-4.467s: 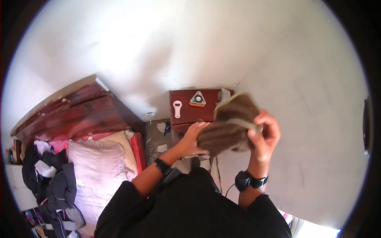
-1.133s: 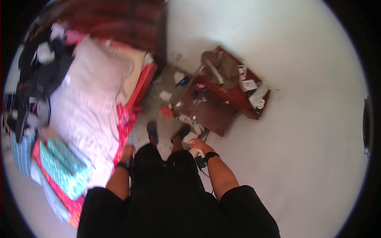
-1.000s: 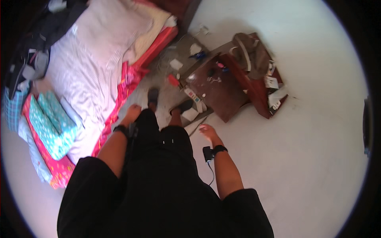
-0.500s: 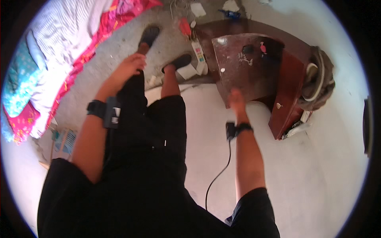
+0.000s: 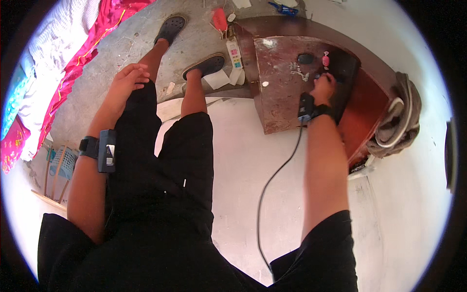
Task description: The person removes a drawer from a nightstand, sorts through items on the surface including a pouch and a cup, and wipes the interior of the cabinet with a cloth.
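Small blue item: on the brown cabinet shelf, at the right hand's fingertips; mostly covered, kind not clear.
Right hand: above the shelf; fingers curled inward, cannot tell whether they pinch the item.
Left hand: over the left leg, well apart from the cabinet; fingers loosely bent, slightly parted.
Shelf contents: black rounded object, pink candy-shaped piece, silvery chain between the black object and the hand, white disc near the outer edge.
Cabinet front: red panel beside the shelf; dark recess next to it, inside not readable.
Cabinet top: brown cloth bundle with a pale strap, overhanging the red panel; things beneath it partly hidden.
Basket: light blue, perforated, behind wooden bars; contents cannot be made out.
Power strip: white, coloured sockets, on the floor beside the cabinet.
Bedding: pink and pale, cut off at the upper left.
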The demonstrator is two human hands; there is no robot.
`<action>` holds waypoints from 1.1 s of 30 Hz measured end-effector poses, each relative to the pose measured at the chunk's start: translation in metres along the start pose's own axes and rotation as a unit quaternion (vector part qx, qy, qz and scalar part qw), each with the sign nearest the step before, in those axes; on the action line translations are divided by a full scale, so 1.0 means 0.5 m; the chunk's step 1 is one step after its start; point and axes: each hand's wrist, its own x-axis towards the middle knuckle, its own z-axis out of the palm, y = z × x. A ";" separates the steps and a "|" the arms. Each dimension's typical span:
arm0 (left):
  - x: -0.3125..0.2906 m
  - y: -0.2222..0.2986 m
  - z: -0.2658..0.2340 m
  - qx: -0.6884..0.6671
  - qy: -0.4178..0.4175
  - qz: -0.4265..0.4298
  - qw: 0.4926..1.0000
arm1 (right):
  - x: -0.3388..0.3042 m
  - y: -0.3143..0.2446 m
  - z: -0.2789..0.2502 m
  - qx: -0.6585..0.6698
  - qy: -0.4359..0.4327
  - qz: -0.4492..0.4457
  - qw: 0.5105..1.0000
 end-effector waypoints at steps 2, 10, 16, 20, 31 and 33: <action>0.001 0.010 0.008 0.028 -0.011 0.006 1.000 | -0.054 0.033 -0.017 0.003 0.000 -0.052 0.999; -0.063 0.108 0.114 0.147 -0.167 0.159 0.962 | -0.527 0.008 -0.120 0.206 -0.206 -0.047 0.955; -0.168 0.255 0.264 0.224 -0.456 0.173 0.844 | -0.696 -0.127 -0.197 0.350 -0.321 -0.105 0.873; -0.278 0.375 0.312 0.228 -0.501 0.161 0.819 | -0.751 -0.215 -0.224 0.324 -0.318 -0.203 0.868; -0.369 0.471 0.266 0.249 -0.556 0.358 0.708 | -0.814 -0.308 -0.208 0.149 -0.142 -0.368 0.907; -0.372 0.486 0.263 0.250 -0.574 0.388 0.676 | -0.835 -0.333 -0.202 0.158 -0.121 -0.347 0.917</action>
